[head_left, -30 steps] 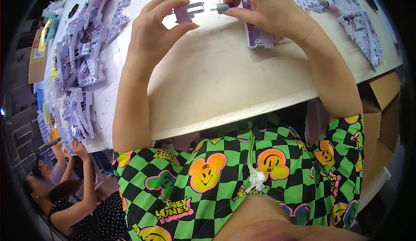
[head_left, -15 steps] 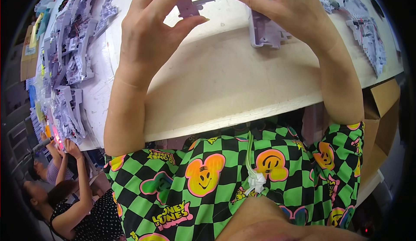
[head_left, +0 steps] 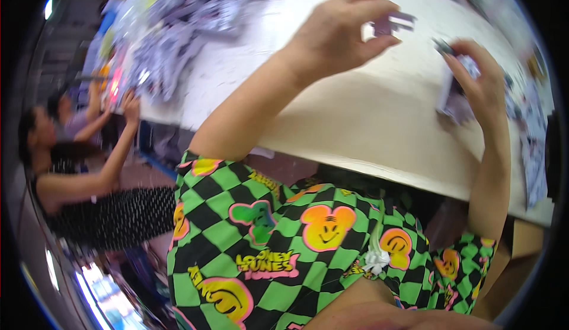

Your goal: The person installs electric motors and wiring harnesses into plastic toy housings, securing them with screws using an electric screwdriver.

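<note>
My left hand (head_left: pixel 332 36) is raised over the table, thumb and fingers pinching a small grey plastic bracket (head_left: pixel 384 25) with an open slot at its outer end. To its right, my right hand (head_left: pixel 485 84) grips a small metal motor (head_left: pixel 442 46) between thumb and fingers. Bracket and motor are held apart, with a narrow gap between them. A larger grey plastic housing (head_left: pixel 451 101) lies on the table just beneath my right hand, which partly covers it. Motion blurs the finer details of the parts.
Grey plastic parts are heaped along the far left of the white table (head_left: pixel 349 125), and more parts (head_left: pixel 535 152) lie at its right side. Below the right edge stands a cardboard box (head_left: pixel 527 238). Two people sit at the left, one in a dotted garment (head_left: pixel 118 214).
The view has swung left, so the table, hands and parts now appear further right and more of the co-workers shows. Both hands keep hold of the same parts.
</note>
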The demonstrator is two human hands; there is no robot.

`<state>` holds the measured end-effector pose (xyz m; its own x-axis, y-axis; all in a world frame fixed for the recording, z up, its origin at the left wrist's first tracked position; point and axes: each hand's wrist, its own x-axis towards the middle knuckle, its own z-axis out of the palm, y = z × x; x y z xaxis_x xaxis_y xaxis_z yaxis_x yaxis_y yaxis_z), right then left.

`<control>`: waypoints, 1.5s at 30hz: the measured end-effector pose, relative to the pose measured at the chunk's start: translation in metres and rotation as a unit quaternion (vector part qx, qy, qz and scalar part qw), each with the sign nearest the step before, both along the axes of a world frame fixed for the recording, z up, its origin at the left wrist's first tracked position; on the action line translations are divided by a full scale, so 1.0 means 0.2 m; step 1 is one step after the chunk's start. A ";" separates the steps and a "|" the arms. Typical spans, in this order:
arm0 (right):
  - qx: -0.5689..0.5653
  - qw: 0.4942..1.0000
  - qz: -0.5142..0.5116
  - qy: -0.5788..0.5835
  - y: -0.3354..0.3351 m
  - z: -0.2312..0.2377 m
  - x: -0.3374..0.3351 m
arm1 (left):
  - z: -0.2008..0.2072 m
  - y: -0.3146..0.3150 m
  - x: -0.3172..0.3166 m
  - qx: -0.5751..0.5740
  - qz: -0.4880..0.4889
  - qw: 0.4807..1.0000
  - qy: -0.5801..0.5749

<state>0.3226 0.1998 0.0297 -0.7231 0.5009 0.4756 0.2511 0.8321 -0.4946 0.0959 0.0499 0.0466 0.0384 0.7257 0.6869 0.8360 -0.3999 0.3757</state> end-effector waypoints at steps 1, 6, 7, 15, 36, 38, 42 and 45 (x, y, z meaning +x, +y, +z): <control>-0.013 0.999 -0.028 -0.014 0.00 -0.04 0.04 | -0.05 -0.01 0.00 -0.009 0.000 1.000 -0.019; -0.098 0.994 -0.037 -0.016 -0.10 -0.04 0.05 | -0.04 -0.41 -0.36 0.030 0.155 0.986 0.055; -0.094 0.995 -0.034 -0.014 -0.09 -0.06 0.05 | -0.01 -0.50 -0.42 0.028 0.215 0.974 0.072; -0.113 0.993 -0.021 -0.001 -0.13 -0.05 0.01 | 0.13 -1.26 -1.42 -0.038 0.628 0.774 0.071; -0.010 1.000 0.000 -0.006 0.11 -0.04 -0.10 | 0.22 -0.09 -0.85 0.097 0.190 0.960 0.182; -0.004 1.000 -0.001 0.004 0.13 -0.04 -0.05 | 0.15 0.22 -0.64 0.002 0.123 0.981 0.148; -0.010 1.000 0.026 0.007 0.13 -0.04 -0.04 | -0.09 0.63 -0.68 -0.191 0.132 0.968 0.096; -0.006 0.999 0.028 -0.019 0.15 -0.06 -0.03 | -0.19 0.81 -0.70 -0.166 0.163 0.940 0.251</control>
<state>0.3162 0.2288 0.0176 -0.7675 0.4643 0.4420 0.2230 0.8398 -0.4950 -0.0441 0.2122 0.0077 0.0357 0.9264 0.3749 0.9989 -0.0223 -0.0401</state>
